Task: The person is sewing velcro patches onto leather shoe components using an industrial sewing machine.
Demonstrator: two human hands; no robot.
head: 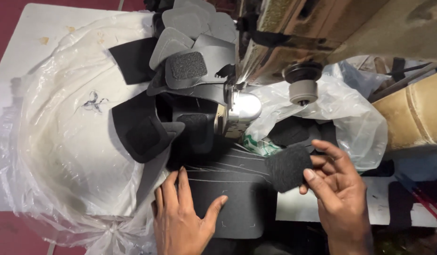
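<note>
A white worktop (34, 42) fills the left of the view, and most of it lies under a big sheet of clear plastic (62, 141) bunched toward the near left corner. At the far right edge stands a sewing machine (294, 33), its metal head reaching toward the middle, with a round grey knob (302, 90) on its side and the shiny presser part (239, 111) below.

Beside the machine, to its left, a heap of grey and black padded pieces (190, 42) is stacked, several already carrying a rough fastener patch (189, 65). By the look of that heap, a good share of the pieces has already been stitched, though how many are left cannot be told. A second clear bag (355, 118) lies to the right of the machine, with more dark pieces half hidden under it.

In front of the machine, at the near edge, a flat black panel (232, 198) lies with loose threads across it. The left hand (180, 217) rests on it palm down, fingers spread flat, pressing rather than gripping.

The right hand (334, 189) hovers just right of the panel and pinches a small dark fuzzy patch (287, 167) between thumb and fingers, lifted clear of the panel. This patch is not yet laid in place or sewn.
</note>
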